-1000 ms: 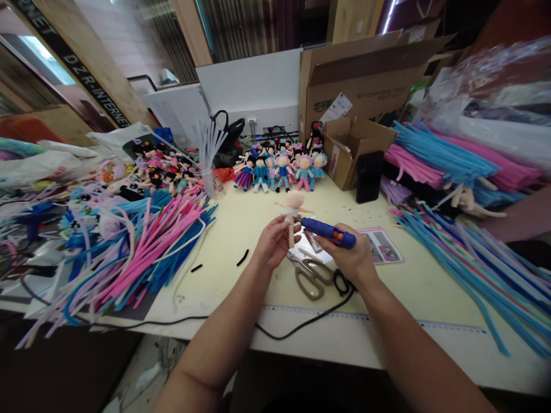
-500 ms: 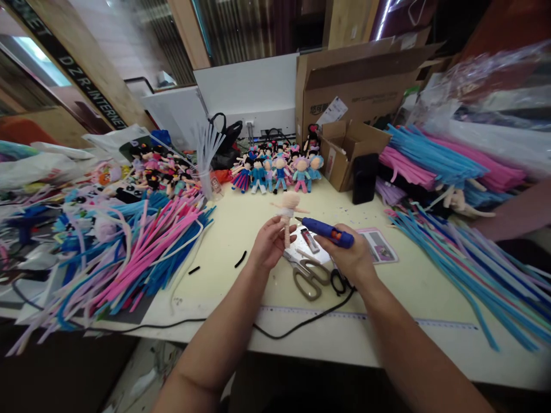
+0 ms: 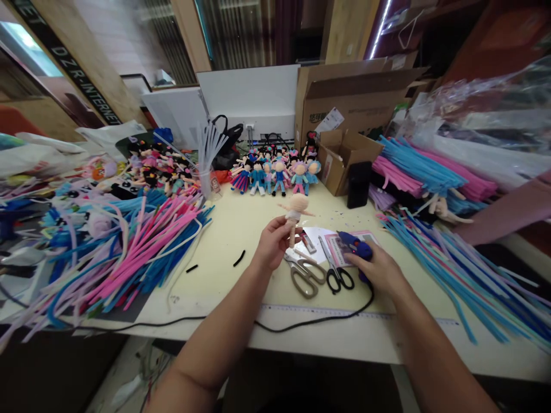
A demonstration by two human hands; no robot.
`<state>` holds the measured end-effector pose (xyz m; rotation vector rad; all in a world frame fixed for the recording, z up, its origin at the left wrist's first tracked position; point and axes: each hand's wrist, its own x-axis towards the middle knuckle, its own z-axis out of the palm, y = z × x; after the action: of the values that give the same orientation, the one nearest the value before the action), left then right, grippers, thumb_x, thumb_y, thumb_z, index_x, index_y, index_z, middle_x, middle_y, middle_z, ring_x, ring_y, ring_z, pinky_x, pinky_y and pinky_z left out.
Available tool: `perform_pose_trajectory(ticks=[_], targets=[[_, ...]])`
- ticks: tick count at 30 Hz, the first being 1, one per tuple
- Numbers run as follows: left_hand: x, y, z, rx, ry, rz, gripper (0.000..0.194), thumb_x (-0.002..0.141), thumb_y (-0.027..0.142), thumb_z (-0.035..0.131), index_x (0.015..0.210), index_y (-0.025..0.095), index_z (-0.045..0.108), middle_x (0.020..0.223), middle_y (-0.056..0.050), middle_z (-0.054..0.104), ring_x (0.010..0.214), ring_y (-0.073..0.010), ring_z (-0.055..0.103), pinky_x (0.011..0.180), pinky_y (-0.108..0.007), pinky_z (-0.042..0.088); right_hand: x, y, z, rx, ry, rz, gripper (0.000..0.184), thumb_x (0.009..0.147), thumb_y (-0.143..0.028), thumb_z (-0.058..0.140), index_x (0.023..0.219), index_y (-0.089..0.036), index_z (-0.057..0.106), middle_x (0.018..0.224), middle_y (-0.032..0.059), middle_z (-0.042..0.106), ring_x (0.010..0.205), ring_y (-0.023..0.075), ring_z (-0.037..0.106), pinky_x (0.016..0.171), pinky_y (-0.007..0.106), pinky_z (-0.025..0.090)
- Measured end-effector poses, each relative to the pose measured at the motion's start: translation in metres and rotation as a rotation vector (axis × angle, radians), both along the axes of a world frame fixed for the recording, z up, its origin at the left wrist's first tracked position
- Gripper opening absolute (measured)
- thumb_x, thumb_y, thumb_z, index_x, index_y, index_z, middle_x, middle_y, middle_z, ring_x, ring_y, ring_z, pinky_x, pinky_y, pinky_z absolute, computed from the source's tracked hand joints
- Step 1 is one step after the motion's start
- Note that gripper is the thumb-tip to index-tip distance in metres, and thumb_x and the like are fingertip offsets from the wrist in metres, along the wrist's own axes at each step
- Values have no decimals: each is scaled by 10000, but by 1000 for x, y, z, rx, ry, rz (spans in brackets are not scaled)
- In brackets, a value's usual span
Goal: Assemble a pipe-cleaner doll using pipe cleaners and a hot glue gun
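My left hand holds a small bare pipe-cleaner doll upright by its legs, above the pale yellow table. The doll is beige with a round head and arms spread. My right hand rests low on the table, fingers wrapped on the blue glue gun, which lies over a pink card. Two pairs of scissors lie between my hands: a tan-handled pair and a black-handled pair. The gun's black cord runs along the front edge.
Piles of pink, blue and lilac pipe cleaners cover the left and right of the table. A row of finished dolls stands at the back before cardboard boxes. Another person's sleeve reaches in from the right. A ruler lines the front edge.
My right hand has lowered the glue gun from beside the doll down to the table on the right. The doll stays upright in my left hand.
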<state>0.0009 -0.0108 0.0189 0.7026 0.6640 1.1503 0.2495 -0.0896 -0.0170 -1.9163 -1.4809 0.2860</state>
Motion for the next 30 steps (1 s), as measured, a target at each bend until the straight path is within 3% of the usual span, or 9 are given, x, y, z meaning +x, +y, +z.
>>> perform_pose_trajectory(ticks=[2,4,6,9,14,19,23,27,30], targets=[[1,-1,0,35,31,18,336,613,245,786,884,157,608,891,-39,692,747,-169,676,660,-289,532,-5,-6,17,148,-26,-51,523,646,-542,710,1016,-177,646,931,97,651,742,221,586,632,340,458],[3,-3,0,80,73,51,343,618,262,789,898,154,622,848,-35,688,750,-173,677,677,-288,521,-21,-11,39,297,20,-105,423,739,-515,650,1005,-186,639,945,92,629,741,201,564,639,335,457],[5,-5,-2,143,120,91,329,636,277,782,905,156,638,811,-31,683,755,-173,675,674,-272,502,-47,-11,59,352,151,54,247,822,-436,591,871,-201,649,844,57,626,717,179,565,652,319,459],[6,-7,-4,232,168,132,296,657,273,771,909,169,658,830,-32,684,770,-162,666,658,-247,472,-88,-2,74,367,229,292,147,841,-338,584,799,-210,642,806,36,624,713,162,568,649,298,454],[4,-8,-6,270,173,154,266,648,207,771,896,189,679,880,-22,693,759,-128,630,735,-260,468,-121,21,70,341,290,306,166,790,-364,654,764,-202,628,773,17,616,649,138,537,619,277,433],[4,-8,-6,309,223,168,250,665,202,758,903,193,682,883,-22,690,797,-125,611,769,-253,460,-123,28,66,354,314,267,153,796,-325,639,711,-200,617,724,2,592,623,127,509,597,261,405],[4,-8,-8,324,245,153,248,688,231,749,922,189,679,888,-24,688,735,-107,593,694,-231,451,-122,28,67,345,331,263,149,808,-293,612,694,-197,619,708,4,587,633,133,517,612,264,407],[6,-6,-11,277,220,132,281,669,248,764,929,186,677,846,-8,684,604,-74,541,604,-224,429,-120,29,63,346,353,274,128,807,-264,605,699,-197,629,716,7,599,639,135,527,614,263,410],[7,-5,-11,214,149,92,296,643,254,782,906,174,672,808,1,682,565,-65,534,639,-246,464,-117,33,58,380,353,278,120,816,-255,596,718,-194,630,735,8,602,655,134,533,631,261,410]])
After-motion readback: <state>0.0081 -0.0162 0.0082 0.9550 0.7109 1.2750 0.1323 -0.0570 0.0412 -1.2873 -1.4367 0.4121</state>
